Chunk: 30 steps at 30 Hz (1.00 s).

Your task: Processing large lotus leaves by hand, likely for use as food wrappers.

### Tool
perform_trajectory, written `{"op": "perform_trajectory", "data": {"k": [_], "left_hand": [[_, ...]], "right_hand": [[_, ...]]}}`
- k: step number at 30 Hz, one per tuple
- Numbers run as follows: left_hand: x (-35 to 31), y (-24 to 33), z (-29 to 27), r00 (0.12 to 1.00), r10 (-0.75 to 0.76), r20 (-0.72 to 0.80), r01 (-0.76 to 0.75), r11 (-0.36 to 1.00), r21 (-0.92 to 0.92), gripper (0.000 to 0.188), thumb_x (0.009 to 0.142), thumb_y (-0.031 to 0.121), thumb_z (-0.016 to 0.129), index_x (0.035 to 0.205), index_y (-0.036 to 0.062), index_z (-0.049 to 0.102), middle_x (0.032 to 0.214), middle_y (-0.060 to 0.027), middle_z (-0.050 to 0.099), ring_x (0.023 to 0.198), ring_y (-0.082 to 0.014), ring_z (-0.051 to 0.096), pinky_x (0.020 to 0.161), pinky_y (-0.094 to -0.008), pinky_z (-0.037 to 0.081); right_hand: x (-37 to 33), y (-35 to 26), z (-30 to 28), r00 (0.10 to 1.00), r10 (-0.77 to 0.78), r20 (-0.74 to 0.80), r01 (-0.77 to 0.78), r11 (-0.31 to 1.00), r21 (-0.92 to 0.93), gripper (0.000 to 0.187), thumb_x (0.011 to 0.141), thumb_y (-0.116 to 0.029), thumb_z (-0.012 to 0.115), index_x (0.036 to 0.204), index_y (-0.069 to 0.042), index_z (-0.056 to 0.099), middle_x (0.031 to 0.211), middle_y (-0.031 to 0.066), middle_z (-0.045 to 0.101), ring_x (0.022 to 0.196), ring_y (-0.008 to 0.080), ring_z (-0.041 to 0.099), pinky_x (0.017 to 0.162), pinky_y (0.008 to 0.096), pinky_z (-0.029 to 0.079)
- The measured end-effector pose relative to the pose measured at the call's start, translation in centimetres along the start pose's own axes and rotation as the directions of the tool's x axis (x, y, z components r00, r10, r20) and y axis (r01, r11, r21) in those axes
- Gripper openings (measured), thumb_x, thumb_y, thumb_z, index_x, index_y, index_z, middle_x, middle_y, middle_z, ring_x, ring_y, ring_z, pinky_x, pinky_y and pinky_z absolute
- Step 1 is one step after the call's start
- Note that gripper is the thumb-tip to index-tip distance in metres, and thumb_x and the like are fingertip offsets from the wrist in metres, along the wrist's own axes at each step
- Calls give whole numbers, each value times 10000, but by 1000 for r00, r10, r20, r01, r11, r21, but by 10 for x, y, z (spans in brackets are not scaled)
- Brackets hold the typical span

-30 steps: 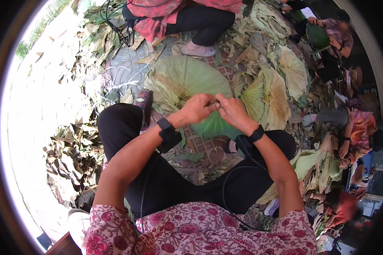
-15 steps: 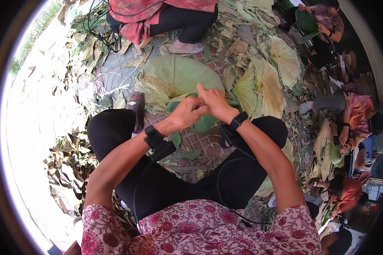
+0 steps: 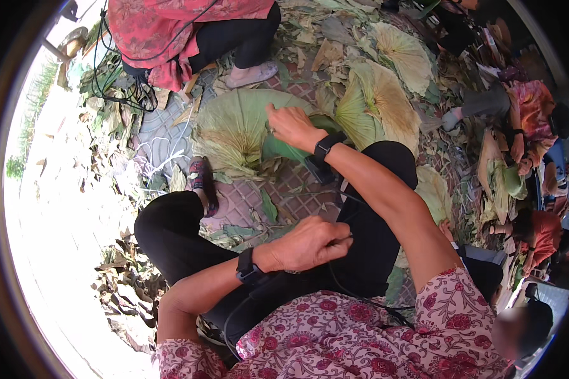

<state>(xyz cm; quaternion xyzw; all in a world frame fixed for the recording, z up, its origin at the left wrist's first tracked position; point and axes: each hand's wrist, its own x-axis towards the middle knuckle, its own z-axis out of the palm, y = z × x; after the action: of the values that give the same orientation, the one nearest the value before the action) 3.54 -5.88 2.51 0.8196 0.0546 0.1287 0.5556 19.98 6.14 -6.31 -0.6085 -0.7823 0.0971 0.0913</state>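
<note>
My right hand [image 3: 297, 128] is closed at the edge of a darker green lotus leaf [image 3: 283, 150], which shows below and beside the fingers; the grip itself is partly hidden. Beneath it, a large pale green lotus leaf [image 3: 224, 123] with brown radiating veins is spread on the paving. My left hand [image 3: 310, 243] is drawn back near my lap, fingers curled into a fist. Whatever it may pinch is too small to make out. Each wrist wears a black band.
More drying lotus leaves [image 3: 376, 104] overlap on the right. Ahead squats a person in a red patterned top [image 3: 152, 38]; several people sit along the right side. White string [image 3: 164, 155] lies on the paving at left. Dry leaf scraps [image 3: 129, 297] litter the left edge.
My hands were together over the leaves. My left hand has pulled back toward my lap, while the right has shifted forward and left with the green leaf. The view has moved slightly.
</note>
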Motion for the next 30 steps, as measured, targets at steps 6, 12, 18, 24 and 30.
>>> {"op": "perform_trajectory", "data": {"k": [6, 12, 18, 24, 30], "left_hand": [[-38, -80, -25, 944, -246, -220, 321, 523, 790, 170, 767, 92, 589, 903, 1, 546, 770, -178, 590, 748, -336, 620, 595, -425, 484], [-35, -87, -50, 688, -252, -680, 668, 586, 458, 212, 813, 193, 628, 898, 21, 538, 834, -150, 568, 804, -356, 588, 628, -446, 469], [-19, -85, -58, 638, -29, -769, 496, 780, 382, 229, 770, 153, 673, 927, 24, 565, 867, -154, 562, 818, -358, 581, 694, -439, 455], [-13, -92, -55, 584, -121, -802, 484, 846, 224, 109, 818, 82, 579, 900, 11, 586, 832, -175, 600, 804, -374, 594, 699, -434, 458], [-6, -91, -52, 629, -166, -759, 490, 843, 221, 118, 846, 81, 535, 902, 0, 600, 774, -212, 610, 766, -389, 608, 680, -447, 461]], "right_hand": [[-17, -2, -26, 953, 136, -270, -11, 907, 420, 155, 832, -106, 589, 939, -17, 520, 756, 155, 638, 708, 365, 632, 648, 422, 483], [-41, -15, -43, 979, 62, -193, 67, 799, 597, 219, 867, -186, 607, 908, 29, 599, 820, 101, 648, 768, 187, 611, 682, 345, 453], [-55, -34, -65, 999, 32, -6, -20, 754, 656, 187, 861, -158, 619, 915, 21, 608, 778, 65, 633, 726, 102, 553, 662, 281, 436], [-52, -22, -65, 995, 25, -97, 39, 793, 609, 215, 838, -188, 648, 894, 19, 631, 747, 57, 632, 681, 102, 540, 635, 282, 434], [-61, -8, -62, 997, 64, -48, -19, 771, 636, 214, 804, -196, 675, 863, 9, 655, 722, 74, 639, 661, 110, 558, 604, 286, 437]]}}
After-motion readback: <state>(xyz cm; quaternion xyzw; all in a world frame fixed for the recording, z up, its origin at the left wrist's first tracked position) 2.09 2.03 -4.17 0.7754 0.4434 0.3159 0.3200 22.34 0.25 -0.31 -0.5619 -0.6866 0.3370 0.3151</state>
